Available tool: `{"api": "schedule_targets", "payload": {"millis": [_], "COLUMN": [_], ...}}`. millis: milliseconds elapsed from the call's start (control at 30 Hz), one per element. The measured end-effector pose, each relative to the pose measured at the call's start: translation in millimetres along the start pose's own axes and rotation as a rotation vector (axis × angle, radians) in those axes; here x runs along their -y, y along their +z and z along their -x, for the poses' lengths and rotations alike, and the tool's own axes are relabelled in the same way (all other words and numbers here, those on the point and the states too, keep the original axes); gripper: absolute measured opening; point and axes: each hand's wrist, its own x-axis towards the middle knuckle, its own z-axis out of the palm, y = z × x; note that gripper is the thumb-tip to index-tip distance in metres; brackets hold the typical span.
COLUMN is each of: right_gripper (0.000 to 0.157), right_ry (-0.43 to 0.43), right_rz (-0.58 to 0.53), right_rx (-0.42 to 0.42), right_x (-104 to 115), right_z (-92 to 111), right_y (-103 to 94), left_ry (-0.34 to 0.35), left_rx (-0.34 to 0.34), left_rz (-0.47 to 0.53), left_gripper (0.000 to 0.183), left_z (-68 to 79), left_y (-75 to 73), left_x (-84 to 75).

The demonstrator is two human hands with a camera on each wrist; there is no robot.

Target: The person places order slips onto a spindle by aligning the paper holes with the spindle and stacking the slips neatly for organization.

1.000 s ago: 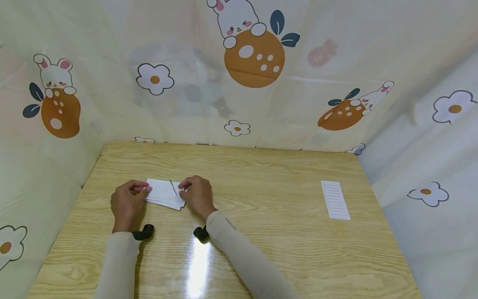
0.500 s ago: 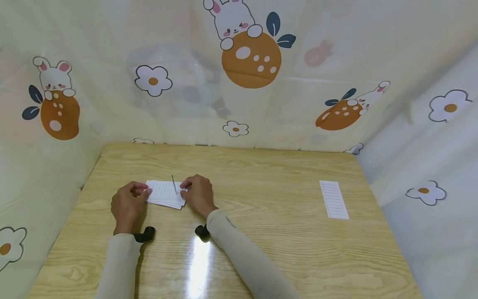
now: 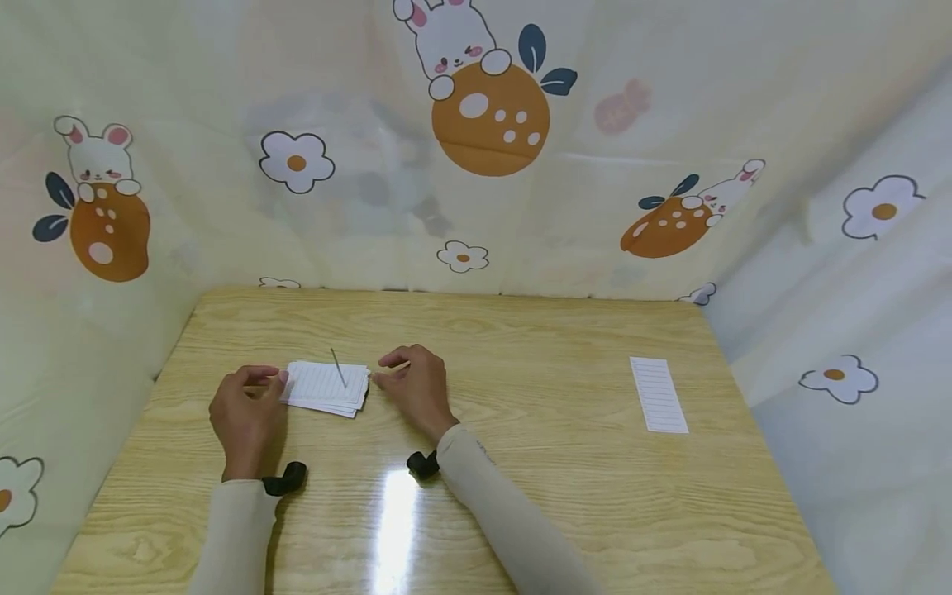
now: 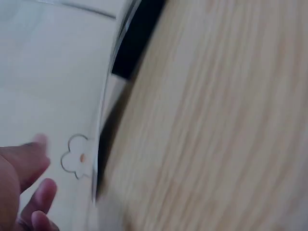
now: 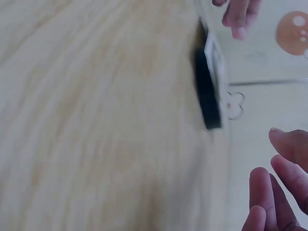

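White lined paper slips (image 3: pixel 320 387) lie in a loose stack at the left of the table. A thin metal spike (image 3: pixel 338 368) stands up through them, nearer their right end. Under the slips, a black block-like base (image 5: pixel 208 91) shows in the right wrist view; the left wrist view also shows this base (image 4: pixel 137 43). My left hand (image 3: pixel 245 417) is at the stack's left end, and its fingers (image 4: pixel 41 192) appear clear of the paper in the left wrist view. Just off the right end is my right hand (image 3: pixel 418 390), thumb and fingers apart, holding nothing.
A single lined slip (image 3: pixel 659 395) lies flat on the right part of the wooden table (image 3: pixel 535 479). Patterned curtains (image 3: pixel 357 223) hang behind and along both sides of the table. Each wrist carries a small black camera.
My right hand has let go of the stack's right end and drawn away to the right. The left hand's fingers have eased off the left end. More of the spike shows above the slips.
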Motion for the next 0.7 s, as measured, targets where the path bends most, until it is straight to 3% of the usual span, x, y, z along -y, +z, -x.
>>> {"api": "schedule_targets", "payload": {"millis": [167, 300, 500, 700], "right_gripper": [0.019, 0.021, 0.023, 0.021], "right_ry": [-0.008, -0.016, 0.002, 0.018], "right_rz": [-0.049, -0.096, -0.129, -0.131], "right_rx": [-0.037, -0.061, -0.107, -0.18], "right_x": [-5.4, -7.1, -11.0, -23.5], "right_z": [3.7, 7.7, 15.8, 25.8], "right_y": [-19.5, -34.9, -57.6, -79.2], "left_ry": [0.044, 0.115, 0.218, 0.289], "left_rx": [-0.105, -0.148, -0.129, -0.064], "left_rz": [0.071, 0.17, 0.297, 0.349], "left_gripper": [0.027, 0.023, 0.014, 0.009], "left_z": [10.3, 18.7, 34.7, 52.6], "left_y": [3.6, 8.1, 21.4, 39.3], "left_x": [-9.4, -21.5, -42.5, -60.6]}}
